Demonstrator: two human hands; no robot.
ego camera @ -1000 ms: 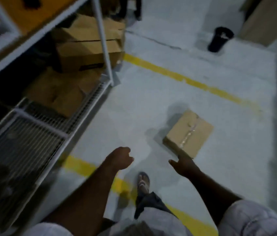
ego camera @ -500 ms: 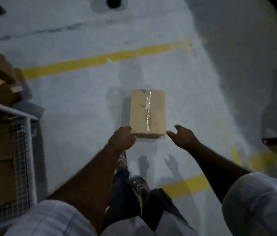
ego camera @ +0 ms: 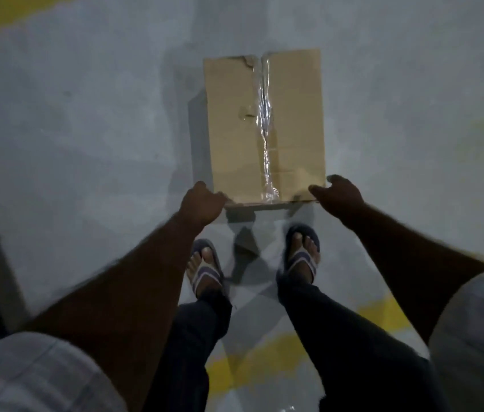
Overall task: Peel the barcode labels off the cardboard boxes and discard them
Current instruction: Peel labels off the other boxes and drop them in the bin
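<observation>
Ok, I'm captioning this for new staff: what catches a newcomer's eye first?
A taped cardboard box lies on the grey floor, centre frame. The left hand is at its near-left corner, the right hand at its near-right. Nearer the camera, two sandalled feet stand beside yellow lines.

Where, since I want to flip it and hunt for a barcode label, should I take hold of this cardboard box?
Grip the cardboard box by its two near corners, coming from the near short edge, where the left hand and right hand are. It lies flat on the floor, taped seam up, so the long side walls are open to a grip.
</observation>
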